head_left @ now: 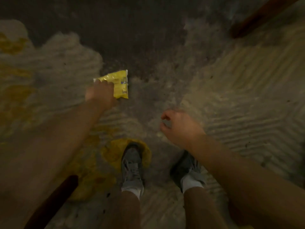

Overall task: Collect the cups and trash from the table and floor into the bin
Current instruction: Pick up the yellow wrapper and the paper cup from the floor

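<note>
A yellow snack wrapper (119, 84) lies flat on the patterned rug, ahead of my feet. My left hand (100, 95) reaches down onto its left edge, fingers touching and partly covering it; a firm grip cannot be made out in the blur. My right hand (178, 128) hovers lower and to the right, fingers loosely curled and apart, holding nothing. No cups and no bin are in view.
The rug (239, 96) has grey, cream and yellow patches. My two shoes (132, 167) stand on it below the hands. A dark wooden furniture leg (257, 19) crosses the top right. Another dark wooden piece (54, 199) runs along the bottom left.
</note>
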`<state>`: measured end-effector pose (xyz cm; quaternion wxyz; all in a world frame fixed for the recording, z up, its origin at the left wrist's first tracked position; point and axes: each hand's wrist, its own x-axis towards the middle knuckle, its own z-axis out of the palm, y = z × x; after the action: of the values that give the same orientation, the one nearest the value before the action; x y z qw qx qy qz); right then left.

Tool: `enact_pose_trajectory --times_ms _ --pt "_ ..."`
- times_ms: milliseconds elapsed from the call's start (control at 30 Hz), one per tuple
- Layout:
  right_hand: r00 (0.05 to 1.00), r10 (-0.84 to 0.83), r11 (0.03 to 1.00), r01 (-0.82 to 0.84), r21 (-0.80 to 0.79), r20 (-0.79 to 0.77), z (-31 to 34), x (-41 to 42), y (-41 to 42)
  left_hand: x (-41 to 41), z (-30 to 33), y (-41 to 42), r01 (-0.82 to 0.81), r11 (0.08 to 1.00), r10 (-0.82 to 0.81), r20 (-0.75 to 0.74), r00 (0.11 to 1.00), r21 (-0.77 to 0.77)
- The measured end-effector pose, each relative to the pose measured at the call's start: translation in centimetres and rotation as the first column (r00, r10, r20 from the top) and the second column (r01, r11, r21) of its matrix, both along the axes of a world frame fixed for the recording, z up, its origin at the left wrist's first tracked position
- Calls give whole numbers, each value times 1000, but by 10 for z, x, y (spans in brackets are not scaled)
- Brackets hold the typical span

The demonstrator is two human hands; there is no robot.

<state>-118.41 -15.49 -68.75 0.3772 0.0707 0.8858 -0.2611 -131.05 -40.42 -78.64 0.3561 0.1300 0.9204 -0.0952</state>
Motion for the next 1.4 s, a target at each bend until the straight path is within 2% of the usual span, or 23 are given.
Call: enact_pose_trajectory --times_ms 100,233,433,533,700,733,800,933,967,1100,1267,1400 --pt "997 68 998 -68 -1 46 -59 7 13 -6 -61 2 58 995 -60 -23 998 -80" --pt "995 98 995 -99 17 36 -95 19 29 -9 -104 6 80 987 -83 -19 996 -142" --pt "994 81 997 -83 12 77 -86 31 48 -6 -96 25 97 990 -101 -39 994 -106" --pt "995 54 998 -57 27 82 -52 31 58 0 -44 50 119 993 -119 -23 993 4" --pt "998 -56 997 55 51 22 46 20 78 5 87 97 263 950 -256 -62 965 170" --pt "996 -94 993 93 72 10 83 14 87 -1 129 111 287 938 -278 -75 958 193" --pt "989 -148 985 148 94 -3 119 12 92 5 169 119 297 927 -288 -74 955 230" --pt "954 -278 945 293 145 -116 242 6 120 3 297 151 331 898 -323 -78 943 290" --pt "933 -325 924 348 158 -152 282 8 134 -2 338 167 364 884 -352 -93 931 293" --pt "864 -417 868 471 158 -282 373 22 171 -10 441 219 428 840 -398 -157 904 333" --pt "800 -484 813 561 155 -356 419 39 235 -20 517 299 474 785 -425 -210 880 398" --pt "726 -582 742 659 127 -366 429 59 306 -31 551 386 562 735 -511 -234 827 379"
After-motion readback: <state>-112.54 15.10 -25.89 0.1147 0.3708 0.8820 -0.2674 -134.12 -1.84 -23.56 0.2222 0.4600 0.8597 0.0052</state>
